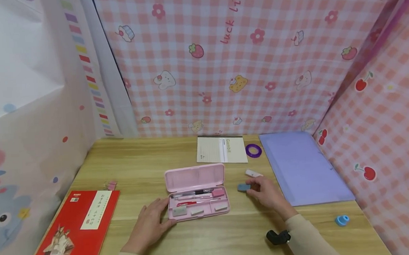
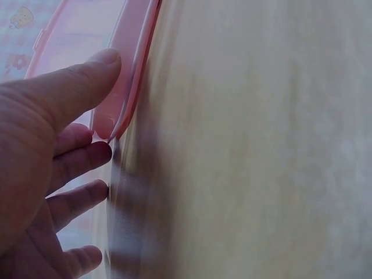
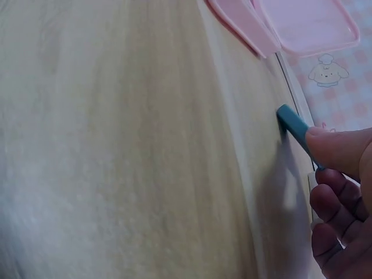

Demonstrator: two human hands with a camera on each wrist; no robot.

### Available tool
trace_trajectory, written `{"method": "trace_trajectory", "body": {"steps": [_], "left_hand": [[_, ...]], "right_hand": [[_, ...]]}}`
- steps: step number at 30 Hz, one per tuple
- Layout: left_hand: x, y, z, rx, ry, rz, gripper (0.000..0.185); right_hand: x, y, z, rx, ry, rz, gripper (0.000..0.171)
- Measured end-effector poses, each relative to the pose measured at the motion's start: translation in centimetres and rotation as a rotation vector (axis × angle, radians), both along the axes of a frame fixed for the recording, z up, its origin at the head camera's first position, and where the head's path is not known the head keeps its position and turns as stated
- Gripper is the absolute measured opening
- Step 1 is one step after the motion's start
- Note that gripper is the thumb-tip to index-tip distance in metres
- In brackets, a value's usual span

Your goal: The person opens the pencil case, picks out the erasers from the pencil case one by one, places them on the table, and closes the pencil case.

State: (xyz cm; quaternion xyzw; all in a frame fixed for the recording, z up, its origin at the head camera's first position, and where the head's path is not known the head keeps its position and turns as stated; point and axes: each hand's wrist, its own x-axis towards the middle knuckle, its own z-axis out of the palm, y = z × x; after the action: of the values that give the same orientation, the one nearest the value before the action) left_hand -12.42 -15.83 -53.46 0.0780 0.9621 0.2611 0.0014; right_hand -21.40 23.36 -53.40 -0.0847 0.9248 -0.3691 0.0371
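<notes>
The left hand (image 1: 149, 222) is resting with relaxed fingers against the open pink plastic pencil case (image 1: 197, 192) on the wooden desk (image 1: 141, 164), steadying it well. Just right, the right hand (image 1: 267, 193) is pinching the small blue-grey eraser (image 1: 243, 187); a firm fingertip grip suits lifting it.

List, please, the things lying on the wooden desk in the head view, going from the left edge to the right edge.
Red paperback book → left hand → open pink plastic pencil case → small teal eraser → lilac plastic folder → small blue round sharpener.
</notes>
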Motion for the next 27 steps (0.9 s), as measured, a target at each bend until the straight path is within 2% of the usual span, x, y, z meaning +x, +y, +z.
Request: {"method": "trace_trajectory", "body": {"steps": [11, 15, 23, 27], "left_hand": [[0.0, 0.0, 0.0, 0.006, -0.003, 0.002, 0.074], [0.0, 0.1, 0.1, 0.01, 0.022, 0.003, 0.075], [-0.4, 0.8, -0.2, 0.036, 0.14, -0.041, 0.075], [-0.6, 1.1, -0.3, 0.029, 0.146, -0.054, 0.075]], "right_hand": [[0.0, -0.9, -0.6, 0.018, -0.035, -0.022, 0.026], [-0.3, -1.0, -0.8, 0.029, -0.024, -0.018, 0.026], [-0.3, -0.9, -0.7, 0.019, -0.025, 0.006, 0.027], [-0.1, -1.1, -0.1, 0.018, -0.007, 0.011, 0.029]]}}
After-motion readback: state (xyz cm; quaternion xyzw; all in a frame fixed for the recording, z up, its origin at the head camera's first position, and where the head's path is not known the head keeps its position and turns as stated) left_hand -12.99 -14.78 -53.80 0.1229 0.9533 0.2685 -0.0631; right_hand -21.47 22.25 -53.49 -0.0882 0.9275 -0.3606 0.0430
